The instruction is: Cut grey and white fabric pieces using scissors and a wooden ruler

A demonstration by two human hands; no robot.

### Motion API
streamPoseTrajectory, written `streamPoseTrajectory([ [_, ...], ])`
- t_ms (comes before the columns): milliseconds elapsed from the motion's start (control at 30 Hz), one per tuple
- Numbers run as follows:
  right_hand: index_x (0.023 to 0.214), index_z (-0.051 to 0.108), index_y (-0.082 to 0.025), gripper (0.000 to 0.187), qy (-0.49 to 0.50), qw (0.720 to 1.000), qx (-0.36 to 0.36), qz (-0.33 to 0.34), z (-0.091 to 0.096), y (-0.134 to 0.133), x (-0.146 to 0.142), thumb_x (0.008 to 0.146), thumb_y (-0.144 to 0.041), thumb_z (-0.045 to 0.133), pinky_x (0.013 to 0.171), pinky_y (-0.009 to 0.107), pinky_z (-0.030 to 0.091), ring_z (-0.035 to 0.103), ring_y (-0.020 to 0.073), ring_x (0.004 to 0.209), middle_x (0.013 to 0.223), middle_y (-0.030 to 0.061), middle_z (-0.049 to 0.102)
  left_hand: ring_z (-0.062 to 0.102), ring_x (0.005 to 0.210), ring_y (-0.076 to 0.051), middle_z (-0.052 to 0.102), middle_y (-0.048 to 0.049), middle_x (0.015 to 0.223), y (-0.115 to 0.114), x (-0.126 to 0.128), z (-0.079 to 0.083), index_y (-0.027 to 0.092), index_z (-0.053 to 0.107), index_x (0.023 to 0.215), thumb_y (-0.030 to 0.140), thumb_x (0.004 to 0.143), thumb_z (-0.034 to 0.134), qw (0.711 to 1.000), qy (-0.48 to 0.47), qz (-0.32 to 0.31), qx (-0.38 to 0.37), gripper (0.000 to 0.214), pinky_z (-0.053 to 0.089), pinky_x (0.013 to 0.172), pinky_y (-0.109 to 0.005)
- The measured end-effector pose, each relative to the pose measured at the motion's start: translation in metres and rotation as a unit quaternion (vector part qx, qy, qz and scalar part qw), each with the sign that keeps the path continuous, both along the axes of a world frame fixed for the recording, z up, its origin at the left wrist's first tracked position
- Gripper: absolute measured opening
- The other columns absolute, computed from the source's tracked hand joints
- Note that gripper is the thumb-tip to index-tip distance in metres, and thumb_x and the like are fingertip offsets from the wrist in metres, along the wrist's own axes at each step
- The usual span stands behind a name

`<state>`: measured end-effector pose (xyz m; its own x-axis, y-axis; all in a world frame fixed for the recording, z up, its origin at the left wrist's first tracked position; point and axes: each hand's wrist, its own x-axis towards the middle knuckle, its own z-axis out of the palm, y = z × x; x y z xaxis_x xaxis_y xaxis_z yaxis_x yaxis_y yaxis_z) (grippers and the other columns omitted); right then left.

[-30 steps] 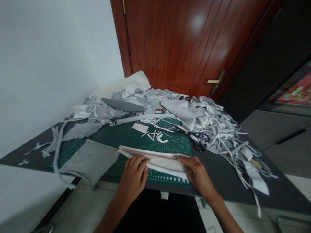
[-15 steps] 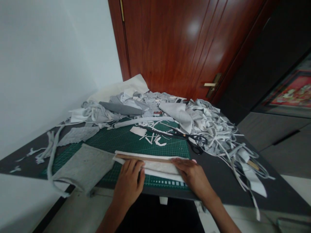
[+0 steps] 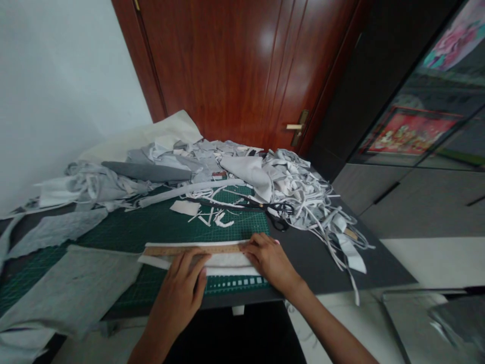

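A folded strip of white cloth [image 3: 225, 260] lies crosswise near the front of the green cutting mat [image 3: 151, 230]. Along its upper part runs a brown wooden ruler [image 3: 215, 249]. My left hand [image 3: 184, 278] rests on the cloth at the ruler's lower edge, fingers stretched out and a little apart. At the ruler's right end is my right hand [image 3: 267, 258], its fingers bent and closed on the ruler and cloth; the fingertips are partly hidden. Black-handled scissors [image 3: 278, 210] lie just beyond the right hand.
A grey cloth piece [image 3: 76, 283] hangs over the table's front edge at left. Heaps of grey and white cloth scraps [image 3: 299, 179] line the back and right. Small white offcuts [image 3: 212, 217] lie on the mat. Behind stands a wooden door [image 3: 220, 65].
The view has swung right, so everything sits further left. My right hand's fingers have drawn in from lying flat to bent at the ruler's end. More of the ruler shows between my hands.
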<state>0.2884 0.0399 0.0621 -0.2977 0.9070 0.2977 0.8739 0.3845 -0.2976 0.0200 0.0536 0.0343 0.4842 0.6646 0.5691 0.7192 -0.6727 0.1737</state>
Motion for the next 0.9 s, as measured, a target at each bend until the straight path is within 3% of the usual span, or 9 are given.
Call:
streamPoseTrajectory([
  [200, 0.095, 0.081, -0.023, 0.006, 0.077, 0.997, -0.008, 0.001, -0.001, 0.014, 0.003, 0.093, -0.028, 0.078, 0.085, 0.034, 0.05, 0.063, 0.0213, 0.094, 0.098, 0.0051, 0.069, 0.05, 0.132, -0.034, 0.052, -0.0141, 0.143, 0.002, -0.002, -0.002, 0.023, 0.067, 0.126, 0.022, 0.102, 0.048, 1.0, 0.012, 0.006, 0.019, 0.031, 0.048, 0.11, -0.058],
  [367, 0.09, 0.08, -0.022, 0.009, 0.092, 0.995, 0.032, 0.003, -0.01, 0.02, 0.003, 0.091, -0.031, 0.08, 0.088, 0.039, 0.048, 0.06, 0.0241, 0.099, 0.104, 0.0074, 0.067, 0.06, 0.117, -0.03, 0.062, -0.0124, 0.12, 0.001, -0.002, -0.005, 0.024, 0.071, 0.123, 0.023, 0.102, 0.05, 1.0, -0.004, -0.001, 0.02, 0.03, 0.057, 0.1, -0.051],
  [533, 0.085, 0.077, -0.022, 0.009, 0.109, 0.993, 0.04, -0.018, -0.013, 0.031, 0.006, 0.087, -0.03, 0.082, 0.092, 0.042, 0.048, 0.06, 0.0262, 0.104, 0.114, 0.0084, 0.068, 0.057, 0.134, -0.03, 0.062, -0.0113, 0.139, 0.003, -0.003, -0.009, 0.024, 0.071, 0.119, 0.024, 0.102, 0.049, 1.0, -0.01, -0.008, -0.004, 0.028, 0.052, 0.112, -0.053],
  [700, 0.087, 0.077, -0.022, 0.007, 0.112, 0.993, 0.03, -0.006, -0.012, 0.042, 0.007, 0.089, -0.028, 0.08, 0.09, 0.039, 0.05, 0.062, 0.0238, 0.1, 0.106, 0.0067, 0.072, 0.05, 0.145, -0.031, 0.057, -0.0121, 0.152, 0.004, -0.002, -0.011, 0.021, 0.071, 0.118, 0.024, 0.103, 0.048, 1.0, -0.007, -0.011, -0.016, 0.028, 0.048, 0.117, -0.055],
  [900, 0.085, 0.076, -0.022, 0.01, 0.113, 0.993, 0.024, -0.024, -0.012, 0.047, 0.005, 0.091, -0.029, 0.078, 0.088, 0.037, 0.049, 0.062, 0.0234, 0.097, 0.104, 0.0069, 0.07, 0.057, 0.138, -0.029, 0.064, -0.0112, 0.145, 0.001, -0.001, -0.008, 0.022, 0.071, 0.119, 0.025, 0.103, 0.047, 1.0, 0.0, -0.002, -0.021, 0.03, 0.051, 0.114, -0.053],
])
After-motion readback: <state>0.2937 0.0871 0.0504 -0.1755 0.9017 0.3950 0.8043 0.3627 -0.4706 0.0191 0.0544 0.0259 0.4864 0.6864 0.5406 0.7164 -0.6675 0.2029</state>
